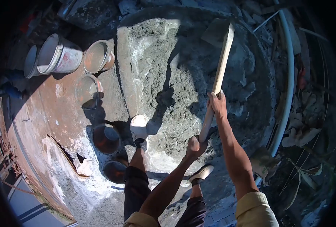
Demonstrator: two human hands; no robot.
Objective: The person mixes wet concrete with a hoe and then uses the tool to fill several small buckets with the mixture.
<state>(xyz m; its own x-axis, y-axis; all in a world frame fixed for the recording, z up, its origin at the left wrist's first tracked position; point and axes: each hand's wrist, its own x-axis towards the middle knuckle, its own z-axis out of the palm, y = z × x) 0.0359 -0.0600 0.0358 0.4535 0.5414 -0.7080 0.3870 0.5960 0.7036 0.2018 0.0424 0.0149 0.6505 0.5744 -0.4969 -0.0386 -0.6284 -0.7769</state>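
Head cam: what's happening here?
A person stands at a grey mortar pile, both hands gripping a wooden handle: right hand higher, left hand at its lower end. The tool's blade rests at the far side of the pile. Several buckets sit on the ground to the left.

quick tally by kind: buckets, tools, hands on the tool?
Buckets: 6, pale ones tipped at top left, then
Long-handled tool in the wet mortar pile: 1
Hands gripping its handle: 2, left hand, right hand
Total: 9
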